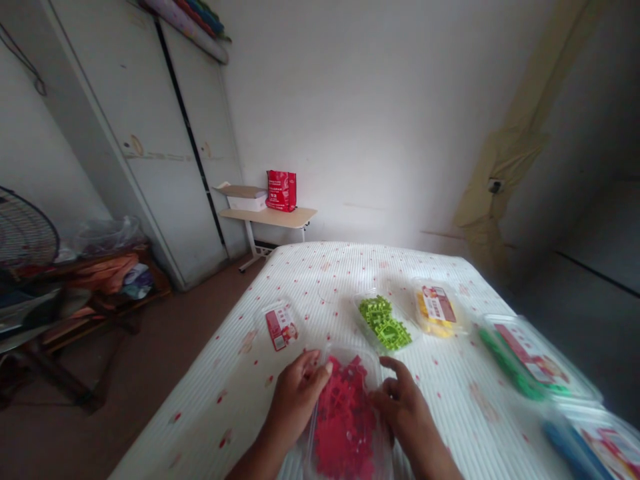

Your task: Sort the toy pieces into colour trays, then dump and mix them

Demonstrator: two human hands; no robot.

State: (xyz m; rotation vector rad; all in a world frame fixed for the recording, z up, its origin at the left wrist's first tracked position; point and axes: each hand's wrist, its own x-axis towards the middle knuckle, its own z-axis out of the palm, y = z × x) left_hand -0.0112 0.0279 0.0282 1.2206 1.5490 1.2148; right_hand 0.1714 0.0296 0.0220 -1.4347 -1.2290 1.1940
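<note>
A clear plastic box [383,460] full of red plastic building pieces [346,423] sits on the table right in front of me. My left hand [300,387] grips its left side near the far corner, thumb over the rim. On the opposite side, my right hand [403,397] has its fingers curled against the box's edge. A clear lid [281,327] with a red and white label lies flat beyond my left hand. Just past the box is an open clear tray with light green pieces [384,321].
Farther right stand a labelled box of yellow pieces [436,310], a labelled box of green pieces [535,357] and one of blue pieces [575,443]. A dotted white cloth [350,263] covers the table. Behind are a small desk [295,217] with a red bag [281,191], and a fan [25,230] at left.
</note>
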